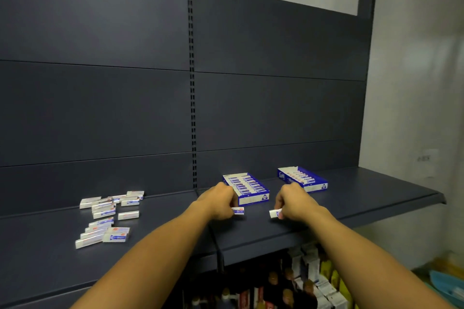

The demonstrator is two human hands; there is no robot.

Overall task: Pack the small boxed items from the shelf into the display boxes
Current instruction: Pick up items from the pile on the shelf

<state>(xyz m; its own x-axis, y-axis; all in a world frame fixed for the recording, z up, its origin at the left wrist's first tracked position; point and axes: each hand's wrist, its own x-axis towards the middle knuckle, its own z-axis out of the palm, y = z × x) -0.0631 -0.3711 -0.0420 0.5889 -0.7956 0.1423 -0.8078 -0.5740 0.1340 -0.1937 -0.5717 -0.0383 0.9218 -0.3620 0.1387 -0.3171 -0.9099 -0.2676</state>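
Forearms reach out over the dark blue-grey metal shelf [351, 211]. The left hand [218, 204] pinches one small white boxed item [238, 211]; the right hand [293, 202] grips another small white box [274, 213]. Both hover just before the nearer blue-and-white cardboard display box [247, 188], seemingly nearly full. The farther blue display box [302, 178] looks partly filled. Many loose white boxes [108, 216] remain scattered left, so much packing is left.

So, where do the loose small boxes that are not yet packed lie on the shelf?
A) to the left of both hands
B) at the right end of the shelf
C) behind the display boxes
A: the loose small boxes lie on the shelf, left of the left hand and the right hand.
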